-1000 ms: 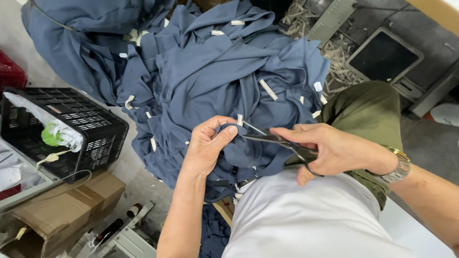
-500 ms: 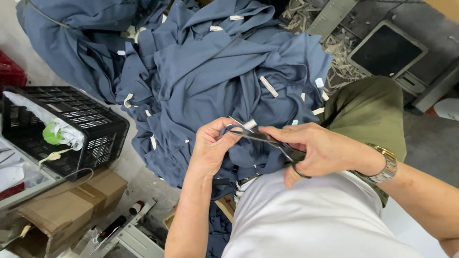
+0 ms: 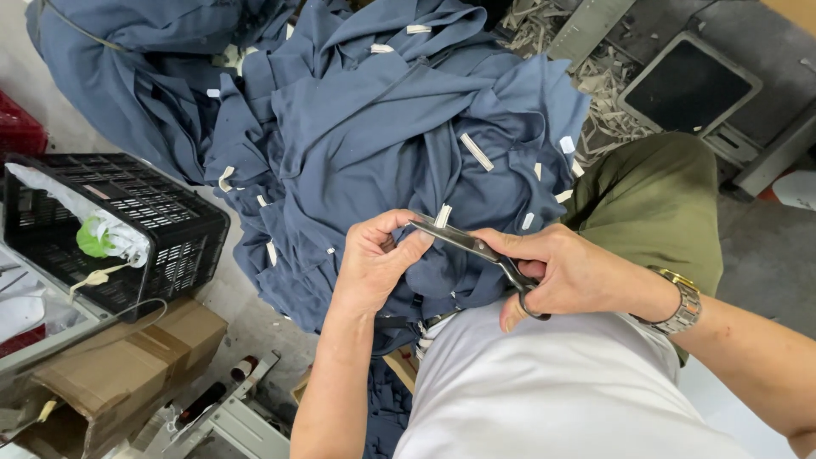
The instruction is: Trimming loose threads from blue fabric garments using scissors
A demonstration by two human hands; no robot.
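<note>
My left hand [image 3: 376, 263] pinches a fold of dark blue fabric [image 3: 442, 272] close to my body. My right hand [image 3: 571, 274] grips black-handled scissors [image 3: 476, 248], their blades pointing left and meeting the fabric at my left fingertips. A small white tag [image 3: 443, 215] sticks up just behind the blade tips. The held piece belongs to a large heap of dark blue garments [image 3: 365, 119] with several white tags, spread across my lap and the floor ahead. A metal watch [image 3: 677, 303] sits on my right wrist.
A black plastic crate [image 3: 161, 246] holding a white and green bundle [image 3: 98, 234] stands at left, above a cardboard box [image 3: 110, 374]. A dark flat panel [image 3: 688, 85] and pale shredded scraps [image 3: 608, 93] lie at upper right. My olive trouser knee [image 3: 654, 204] is at right.
Both hands stay together on the fabric. The scissor tips have shifted slightly left toward my left fingers, and the view has tilted a little.
</note>
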